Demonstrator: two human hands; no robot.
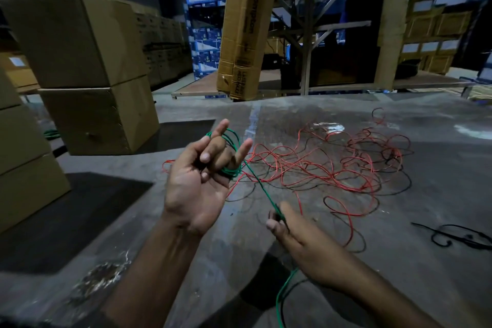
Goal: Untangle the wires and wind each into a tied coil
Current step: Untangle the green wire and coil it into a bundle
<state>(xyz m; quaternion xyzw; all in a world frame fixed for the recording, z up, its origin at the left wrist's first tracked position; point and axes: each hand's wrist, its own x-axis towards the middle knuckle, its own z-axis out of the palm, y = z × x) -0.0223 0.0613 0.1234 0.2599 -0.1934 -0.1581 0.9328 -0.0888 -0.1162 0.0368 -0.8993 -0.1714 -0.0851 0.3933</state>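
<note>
Green wire (262, 189) (taut) slants from coil-wrapped left hand (198, 181) down to pinching right hand (298, 237).

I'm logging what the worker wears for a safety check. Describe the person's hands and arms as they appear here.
Both the left hand and the right hand are bare: no gloves, rings or wristbands show. Both forearms are uncovered as far as the bottom edge of the view, with no sleeve visible and no watch. The fingers have short, plain nails. The upper arms are out of view.

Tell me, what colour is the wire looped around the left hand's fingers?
Green wire, looped round the left hand; the head view shows it.
</note>
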